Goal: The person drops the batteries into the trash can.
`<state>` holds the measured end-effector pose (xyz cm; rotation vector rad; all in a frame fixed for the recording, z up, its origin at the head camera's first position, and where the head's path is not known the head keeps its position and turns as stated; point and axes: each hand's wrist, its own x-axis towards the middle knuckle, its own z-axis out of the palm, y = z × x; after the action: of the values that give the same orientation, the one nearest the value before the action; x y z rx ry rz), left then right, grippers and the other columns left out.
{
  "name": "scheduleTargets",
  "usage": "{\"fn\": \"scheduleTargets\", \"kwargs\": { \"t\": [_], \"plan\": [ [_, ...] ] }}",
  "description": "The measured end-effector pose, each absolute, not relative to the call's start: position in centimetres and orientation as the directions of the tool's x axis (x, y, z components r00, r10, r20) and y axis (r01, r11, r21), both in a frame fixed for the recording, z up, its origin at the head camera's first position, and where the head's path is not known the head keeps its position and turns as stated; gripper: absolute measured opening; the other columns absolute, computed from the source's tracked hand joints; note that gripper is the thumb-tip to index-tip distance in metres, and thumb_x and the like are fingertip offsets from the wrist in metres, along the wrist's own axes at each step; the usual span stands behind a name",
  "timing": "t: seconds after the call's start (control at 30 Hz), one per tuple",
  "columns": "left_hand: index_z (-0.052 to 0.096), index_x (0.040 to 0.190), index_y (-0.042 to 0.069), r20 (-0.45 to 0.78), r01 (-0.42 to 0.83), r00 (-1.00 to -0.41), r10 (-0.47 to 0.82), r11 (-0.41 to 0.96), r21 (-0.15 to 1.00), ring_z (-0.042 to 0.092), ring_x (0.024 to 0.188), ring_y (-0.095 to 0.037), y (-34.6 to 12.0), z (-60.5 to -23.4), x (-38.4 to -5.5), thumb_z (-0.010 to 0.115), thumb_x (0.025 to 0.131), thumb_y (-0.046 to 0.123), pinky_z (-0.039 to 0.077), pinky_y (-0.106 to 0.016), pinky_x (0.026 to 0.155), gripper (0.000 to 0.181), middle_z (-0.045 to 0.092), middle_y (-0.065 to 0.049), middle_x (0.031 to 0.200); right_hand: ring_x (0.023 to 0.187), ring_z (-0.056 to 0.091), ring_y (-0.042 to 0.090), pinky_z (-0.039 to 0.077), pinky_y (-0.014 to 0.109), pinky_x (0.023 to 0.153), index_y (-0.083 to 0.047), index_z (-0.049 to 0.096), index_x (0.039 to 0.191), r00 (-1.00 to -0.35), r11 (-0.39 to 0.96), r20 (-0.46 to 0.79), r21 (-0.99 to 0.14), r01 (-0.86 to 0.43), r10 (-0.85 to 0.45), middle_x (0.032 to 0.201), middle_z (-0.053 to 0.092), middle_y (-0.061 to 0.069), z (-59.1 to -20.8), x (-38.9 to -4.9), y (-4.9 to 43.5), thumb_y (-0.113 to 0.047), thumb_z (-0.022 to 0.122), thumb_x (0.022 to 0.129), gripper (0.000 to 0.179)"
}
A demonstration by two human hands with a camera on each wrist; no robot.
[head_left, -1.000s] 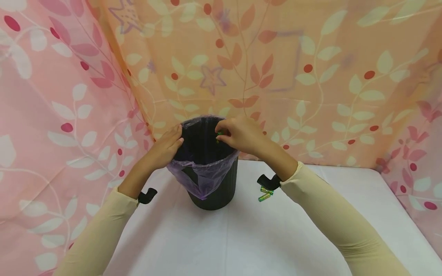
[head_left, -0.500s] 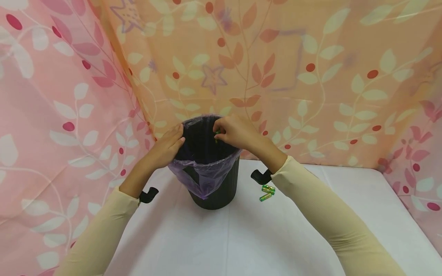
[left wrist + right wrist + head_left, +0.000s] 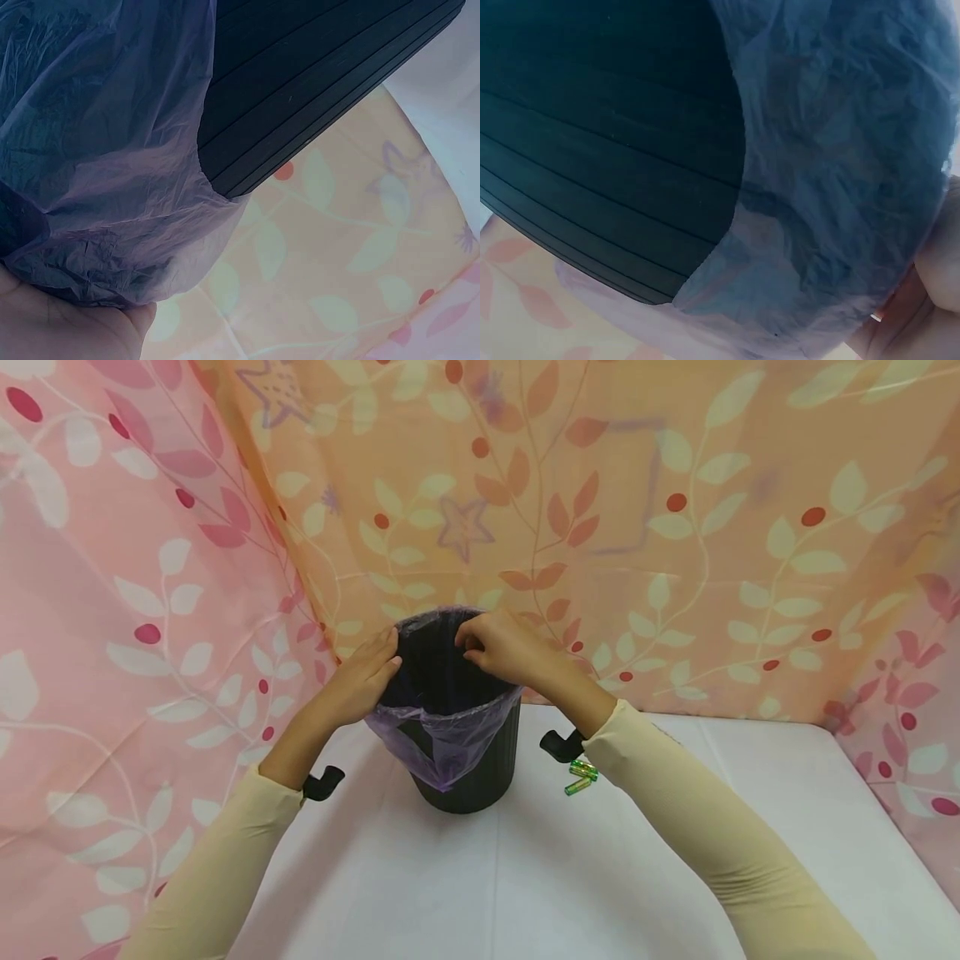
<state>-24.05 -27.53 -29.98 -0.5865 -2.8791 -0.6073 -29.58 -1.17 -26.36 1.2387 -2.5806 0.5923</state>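
A black ribbed bin (image 3: pixel 498 752) stands on the white-covered table (image 3: pixel 420 885), a translucent purple liner (image 3: pixel 450 747) folded over its rim and hanging down the front. The left hand (image 3: pixel 362 678) rests against the lined rim on its left side, fingers extended and loosely together. The right hand (image 3: pixel 502 647) is over the opening at the right side, its fingers bent inward; whether they pinch anything cannot be told. Small green batteries (image 3: pixel 578 786) lie close together on the table, right of the bin, near the right sleeve (image 3: pixel 697 810).
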Motion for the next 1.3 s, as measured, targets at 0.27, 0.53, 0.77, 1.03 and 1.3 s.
{"fn": "scheduleTargets", "kwargs": {
  "t": [0.27,0.53,0.77,1.03,1.3],
  "plan": [
    [0.018,0.156,-0.010,0.217,0.402,-0.914,0.344,0.841,0.363,0.006,0.155,-0.038,-27.5,-29.8,-23.9,0.030,0.110,0.024,0.003,-0.048,0.126,0.058,0.011,-0.025,0.166,0.090,0.067,0.018,0.054,0.035,0.080,-0.014,0.078,0.107,-0.624,0.580,0.375,-0.237,-0.779,-0.685,0.096,0.074,-0.003,-26.0,-27.8,0.1,-0.016,0.073,0.094,0.014],
    [0.016,0.156,-0.010,0.201,0.394,-0.918,0.342,0.847,0.357,0.005,0.155,-0.037,-27.6,-29.9,-24.0,0.029,0.110,0.025,0.002,-0.048,0.126,0.059,0.009,-0.024,0.167,0.083,0.064,0.018,0.051,0.034,0.078,-0.011,0.079,0.102,-0.552,0.521,0.500,-0.216,-0.826,-0.667,0.091,0.074,-0.001,-26.3,-25.6,2.5,-0.012,0.076,0.091,0.012],
    [0.016,0.156,-0.010,0.199,0.394,-0.918,0.343,0.848,0.354,0.004,0.155,-0.037,-27.6,-29.8,-24.0,0.029,0.111,0.025,0.002,-0.048,0.126,0.059,0.009,-0.024,0.166,0.076,0.064,0.016,0.052,0.029,0.063,-0.010,0.079,0.102,-0.557,0.508,0.529,-0.252,-0.824,-0.640,0.090,0.074,-0.002,-26.6,-23.6,4.9,-0.012,0.077,0.090,0.012],
    [0.018,0.156,-0.011,0.211,0.395,-0.917,0.338,0.841,0.370,0.006,0.155,-0.039,-27.4,-29.7,-23.8,0.031,0.111,0.024,0.005,-0.051,0.125,0.058,0.011,-0.025,0.166,0.074,0.063,0.014,0.050,0.028,0.062,-0.012,0.078,0.101,-0.543,0.487,0.565,-0.264,-0.833,-0.622,0.090,0.073,-0.005,-27.8,-22.0,7.2,-0.010,0.079,0.088,0.013],
    [0.018,0.156,-0.010,0.213,0.395,-0.917,0.337,0.840,0.372,0.006,0.155,-0.038,-27.4,-29.8,-23.9,0.031,0.110,0.024,0.004,-0.050,0.125,0.059,0.011,-0.025,0.166,0.075,0.062,0.009,0.051,0.026,0.061,-0.015,0.077,0.103,-0.550,0.502,0.576,-0.260,-0.825,-0.605,0.090,0.073,-0.009,-29.6,-20.8,9.1,-0.012,0.079,0.089,0.015]
  ]
}}
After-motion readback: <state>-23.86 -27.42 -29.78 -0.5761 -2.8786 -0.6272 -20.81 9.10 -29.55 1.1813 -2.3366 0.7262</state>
